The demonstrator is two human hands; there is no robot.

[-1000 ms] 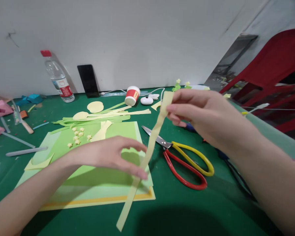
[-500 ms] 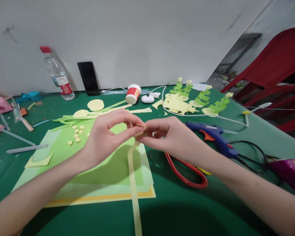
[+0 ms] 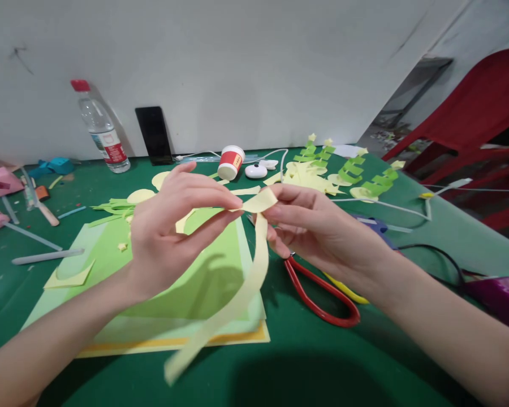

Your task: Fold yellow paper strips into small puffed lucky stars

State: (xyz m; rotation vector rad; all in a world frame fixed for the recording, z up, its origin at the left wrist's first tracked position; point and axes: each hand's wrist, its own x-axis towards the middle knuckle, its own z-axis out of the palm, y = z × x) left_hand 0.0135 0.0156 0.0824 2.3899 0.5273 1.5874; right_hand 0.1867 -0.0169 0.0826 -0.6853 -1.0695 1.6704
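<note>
A pale yellow paper strip (image 3: 254, 271) is looped near its upper end, and its long tail curves down toward the table's front. My left hand (image 3: 178, 226) pinches the short end of the loop between thumb and fingertips. On the other side, my right hand (image 3: 318, 226) grips the loop where the strip crosses itself; its fingers are closed. Beneath both hands lies a stack of green and yellow paper sheets (image 3: 152, 299). A few small folded paper stars (image 3: 123, 247) rest on it, partly hidden by my left hand. Red-handled scissors (image 3: 322, 305) lie below my right hand.
Along the wall stand a water bottle (image 3: 104, 135), a black phone (image 3: 153, 135) and a tipped paper cup (image 3: 231, 163). Green paper spirals (image 3: 379, 183) topped with stars sit back right, near a white cable (image 3: 382, 204). A blue glue gun (image 3: 371, 224) is mostly behind my right arm.
The strip now shows an open loop between my fingers, and its tail has swung left from hanging straight down. My right hand has turned, and my left hand has shifted slightly left.
</note>
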